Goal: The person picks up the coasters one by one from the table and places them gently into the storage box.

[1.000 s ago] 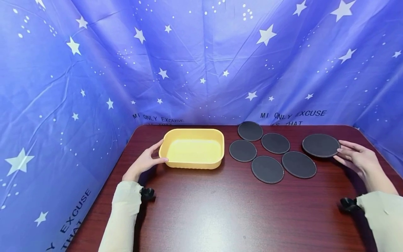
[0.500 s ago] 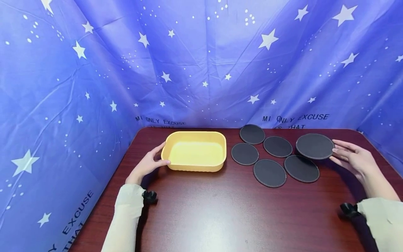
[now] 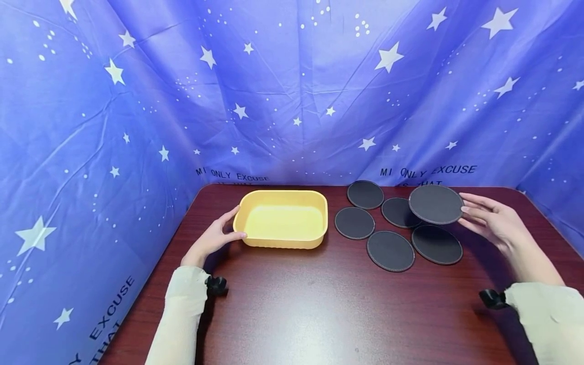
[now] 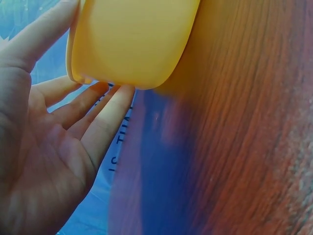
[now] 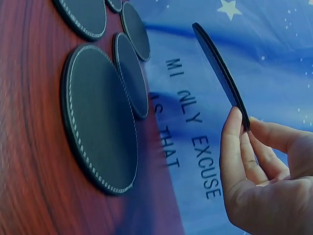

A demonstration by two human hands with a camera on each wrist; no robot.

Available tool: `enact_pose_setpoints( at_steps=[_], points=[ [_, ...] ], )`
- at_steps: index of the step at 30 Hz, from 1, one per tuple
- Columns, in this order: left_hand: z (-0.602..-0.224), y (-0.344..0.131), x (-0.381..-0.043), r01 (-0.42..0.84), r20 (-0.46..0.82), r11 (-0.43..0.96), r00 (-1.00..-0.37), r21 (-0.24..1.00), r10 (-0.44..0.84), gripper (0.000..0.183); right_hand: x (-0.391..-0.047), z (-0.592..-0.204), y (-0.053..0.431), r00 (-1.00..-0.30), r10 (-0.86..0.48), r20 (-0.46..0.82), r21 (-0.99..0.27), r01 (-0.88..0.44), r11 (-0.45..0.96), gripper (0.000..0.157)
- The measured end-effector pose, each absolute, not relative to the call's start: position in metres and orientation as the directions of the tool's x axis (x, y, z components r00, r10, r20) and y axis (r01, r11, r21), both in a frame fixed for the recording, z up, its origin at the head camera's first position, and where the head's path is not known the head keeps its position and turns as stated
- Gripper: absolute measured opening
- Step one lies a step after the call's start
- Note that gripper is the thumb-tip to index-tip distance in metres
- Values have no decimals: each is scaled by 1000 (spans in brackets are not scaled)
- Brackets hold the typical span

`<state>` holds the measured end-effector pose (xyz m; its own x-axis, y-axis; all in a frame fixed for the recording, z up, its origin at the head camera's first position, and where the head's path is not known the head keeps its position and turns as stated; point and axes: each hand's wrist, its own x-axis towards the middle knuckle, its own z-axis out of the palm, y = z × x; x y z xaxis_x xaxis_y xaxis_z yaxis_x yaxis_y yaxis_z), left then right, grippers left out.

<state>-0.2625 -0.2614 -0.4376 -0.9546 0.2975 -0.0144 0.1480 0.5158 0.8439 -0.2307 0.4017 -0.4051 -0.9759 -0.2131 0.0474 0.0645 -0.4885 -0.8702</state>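
Observation:
At the table's left my left hand (image 3: 211, 241) grips the left end of a yellow plastic bin (image 3: 280, 244), thumb at its near corner and index finger at the far one. The left wrist view shows the fingers (image 4: 110, 115) reaching up to the bin's wall (image 4: 132, 44). My right hand (image 3: 497, 225) pinches the right edge of a round black coaster (image 3: 435, 204), thumb on one face and fingers on the other. That coaster (image 5: 220, 72) is raised and tilted in the right wrist view. From the head view it overlaps two coasters lying below.
Several more black coasters with pale stitching, such as the front one (image 3: 391, 251) and the right one (image 3: 436, 245), lie flat right of the bin. The dark red wooden table (image 3: 310, 304) ends at a blue star-patterned curtain (image 3: 292, 91).
My right hand has lifted the coaster and carried it left, over the other coasters. My left hand stays at the bin. The head view has shifted slightly.

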Motion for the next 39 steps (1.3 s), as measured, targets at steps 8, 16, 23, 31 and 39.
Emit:
enact_pose_setpoints(
  at_steps=[8, 16, 23, 31, 39],
  points=[
    [-438, -262, -263, 153, -5, 511, -955, 846, 295, 89, -235, -398, 382, -972, -226, 69, -884, 46, -465, 47],
    [-439, -261, -263, 146, -18, 523, -955, 840, 295, 90, -237, -391, 366, -969, -238, 60, -889, 56, -454, 47],
    [-437, -260, -263, 154, -9, 521, -955, 840, 297, 90, -238, -387, 352, -972, -227, 60, -911, 39, -411, 44],
    [-439, -265, -259, 156, -10, 520, -953, 840, 302, 90, -237, -395, 333, -971, -236, 50, -922, 46, -385, 43],
    [-440, -259, -263, 172, 14, 502, -953, 847, 303, 89, -242, -389, 325, -970, -242, 42, -934, 48, -355, 40]
  ],
)
